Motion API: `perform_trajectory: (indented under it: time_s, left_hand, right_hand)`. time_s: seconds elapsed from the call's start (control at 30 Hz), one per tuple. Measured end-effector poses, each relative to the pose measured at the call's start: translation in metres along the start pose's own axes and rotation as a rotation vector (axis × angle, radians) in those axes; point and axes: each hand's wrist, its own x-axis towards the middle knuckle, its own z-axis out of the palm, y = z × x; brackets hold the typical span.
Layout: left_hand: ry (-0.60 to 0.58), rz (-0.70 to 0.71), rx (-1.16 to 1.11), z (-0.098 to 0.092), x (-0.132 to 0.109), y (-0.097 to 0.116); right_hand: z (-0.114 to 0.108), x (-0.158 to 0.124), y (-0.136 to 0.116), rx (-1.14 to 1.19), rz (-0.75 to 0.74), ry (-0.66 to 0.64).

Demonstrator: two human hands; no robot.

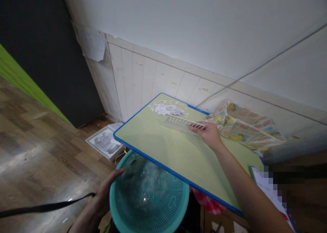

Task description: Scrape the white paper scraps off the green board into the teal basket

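Note:
My left hand [106, 188] grips the left rim of a turquoise plastic basket [114, 209], its thumb over the edge and its other fingers hidden. The basket has slotted walls and sits under the near edge of a pale green tabletop [158, 141] with a blue border. My right hand [208, 134] is closed around one end of a flat white slotted plastic piece [180, 122], whose exact kind I cannot tell. It is held tilted over the tabletop. Just beyond its far end lies a heap of small white paper scraps [167, 109], with several loose bits around it.
A white wall [178, 39] rises behind the table. Patterned cloth [250, 131] lies at the table's back right, and a paper pad [268, 188] at its right end. On the wooden floor [33, 144] rests a white box [104, 141]. A dark strap [46, 207] crosses the lower left.

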Motion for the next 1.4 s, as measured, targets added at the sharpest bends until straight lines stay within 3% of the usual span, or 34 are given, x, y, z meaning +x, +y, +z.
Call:
perform_trajectory:
  time_s: [0.23,0.4,0.6,0.83,1.17,1.27,1.4]
  left_hand:
    - [-0.022,0.008,0.069,-0.003,0.003,-0.003]
    - [-0.014,0.002,0.039,0.004,-0.003,0.0]
    - [0.001,-0.056,0.001,0.007,-0.001,-0.001]
    - [-0.004,-0.04,0.036,0.003,0.0,-0.003]
    - [0.012,-0.059,-0.01,0.011,-0.002,-0.001]
    - [0.015,-0.071,-0.006,0.01,-0.002,-0.001]
    - [-0.017,-0.074,-0.003,0.01,-0.004,-0.002]
  right_hand:
    - [-0.01,-0.013,0.007,-0.059,0.027,0.011]
    - [-0.029,-0.027,0.018,-0.131,0.079,0.037]
    - [-0.039,-0.036,0.007,-0.165,0.048,0.121]
    - [-0.032,-0.03,-0.005,-0.185,0.015,0.034]
    - [-0.073,-0.042,-0.001,-0.312,0.014,-0.009]
    - [-0.065,-0.036,-0.006,-0.285,0.0,0.043]
    - [-0.034,-0.022,-0.014,-0.175,0.001,0.067]
